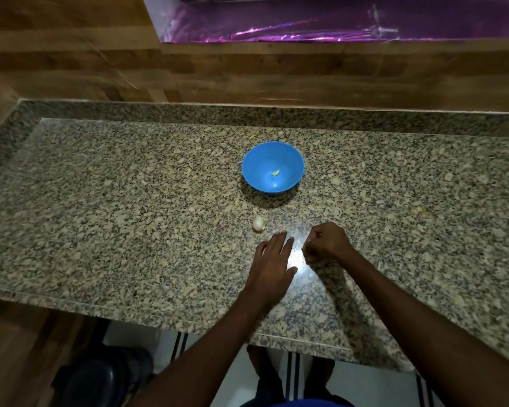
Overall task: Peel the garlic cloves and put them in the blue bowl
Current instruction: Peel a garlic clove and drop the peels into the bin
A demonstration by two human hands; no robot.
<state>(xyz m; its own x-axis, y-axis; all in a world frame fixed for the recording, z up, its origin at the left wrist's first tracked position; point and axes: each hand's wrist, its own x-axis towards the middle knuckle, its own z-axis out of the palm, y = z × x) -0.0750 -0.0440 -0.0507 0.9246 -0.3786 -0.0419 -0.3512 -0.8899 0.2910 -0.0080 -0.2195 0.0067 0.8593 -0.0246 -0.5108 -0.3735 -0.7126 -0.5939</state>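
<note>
Here 1 peeled clove lies in the blue bowl.

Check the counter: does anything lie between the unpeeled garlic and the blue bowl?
Nothing visible does. The unpeeled garlic lies on bare granite counter just in front of the blue bowl, which holds one peeled clove. Both hands are nearer the person.

Home kitchen: granite counter, wood-look wall.

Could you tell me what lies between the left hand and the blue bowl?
In the head view, a whitish garlic piece lies on the counter between the left hand and the blue bowl.
</note>
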